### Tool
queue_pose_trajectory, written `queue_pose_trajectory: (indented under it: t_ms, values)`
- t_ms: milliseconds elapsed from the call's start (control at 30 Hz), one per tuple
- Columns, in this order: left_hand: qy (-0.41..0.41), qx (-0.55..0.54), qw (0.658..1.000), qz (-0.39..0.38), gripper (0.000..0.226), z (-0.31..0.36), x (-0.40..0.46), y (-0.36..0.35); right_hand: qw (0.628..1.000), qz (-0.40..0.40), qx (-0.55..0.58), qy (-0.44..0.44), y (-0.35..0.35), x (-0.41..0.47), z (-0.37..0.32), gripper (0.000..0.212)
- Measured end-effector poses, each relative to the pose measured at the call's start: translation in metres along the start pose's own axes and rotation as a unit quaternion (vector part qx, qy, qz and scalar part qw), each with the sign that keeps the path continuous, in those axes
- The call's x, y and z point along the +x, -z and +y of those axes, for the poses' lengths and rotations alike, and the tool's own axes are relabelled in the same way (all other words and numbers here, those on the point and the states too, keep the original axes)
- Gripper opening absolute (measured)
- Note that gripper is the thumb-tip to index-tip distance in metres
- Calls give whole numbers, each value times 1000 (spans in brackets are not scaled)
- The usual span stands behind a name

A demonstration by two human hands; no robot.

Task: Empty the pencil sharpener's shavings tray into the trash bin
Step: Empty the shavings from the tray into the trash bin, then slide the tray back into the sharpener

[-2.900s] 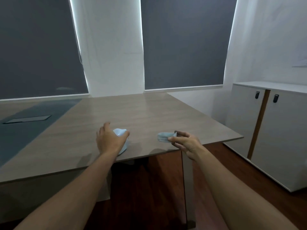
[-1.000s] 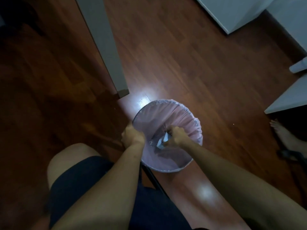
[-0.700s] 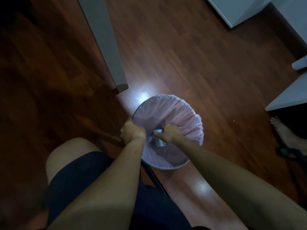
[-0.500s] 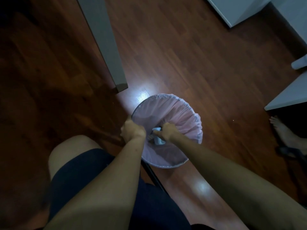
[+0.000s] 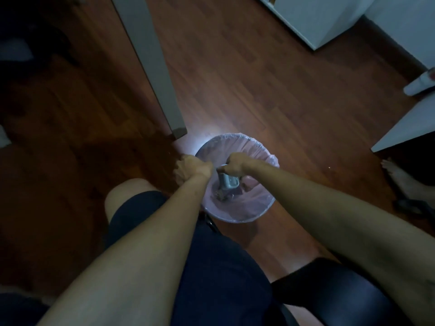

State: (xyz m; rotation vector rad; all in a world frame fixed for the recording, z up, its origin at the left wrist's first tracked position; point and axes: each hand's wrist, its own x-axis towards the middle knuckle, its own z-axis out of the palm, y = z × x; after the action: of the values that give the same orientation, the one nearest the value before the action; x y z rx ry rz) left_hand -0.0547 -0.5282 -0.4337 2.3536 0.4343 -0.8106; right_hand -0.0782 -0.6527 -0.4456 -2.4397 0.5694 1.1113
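A round trash bin lined with a pink bag stands on the wooden floor in front of my knees. My right hand is shut on the pale blue shavings tray, held tipped downward inside the bin's mouth. A small heap of shavings lies on the bag below the tray. My left hand grips the bin's left rim. The pencil sharpener itself is out of view.
A grey table leg meets the floor just left of the bin. White cabinets stand at the top right, a white board edge at the right. Another person's bare foot is at the right edge. I sit on a dark chair.
I have gone from the table down to the bin with the tray. Over the last second my right hand tilted the tray further, and shavings now show in the bag.
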Motion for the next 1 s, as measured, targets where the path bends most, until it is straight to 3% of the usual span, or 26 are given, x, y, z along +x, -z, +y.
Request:
queue_pose_trajectory:
  t_ms: [200,300,400,733,800,1000]
  values:
    - [-57,4,995,-76,71,21,-35,58,998,42,36,16,48,-64,-23,42]
    - [-103,2,992,-71,59,34,-66,95,995,88,39,25,77,-101,-39,55]
    - [-143,2,989,-49,55,52,-95,136,989,132,62,37,112,-143,-54,51]
    - [-293,72,948,98,59,96,-219,314,970,179,119,111,231,-312,-134,40]
    - [-318,80,936,127,51,99,-237,352,968,179,120,128,248,-336,-163,46]
    - [-330,44,910,248,27,78,-262,444,946,217,131,202,260,-381,-249,38]
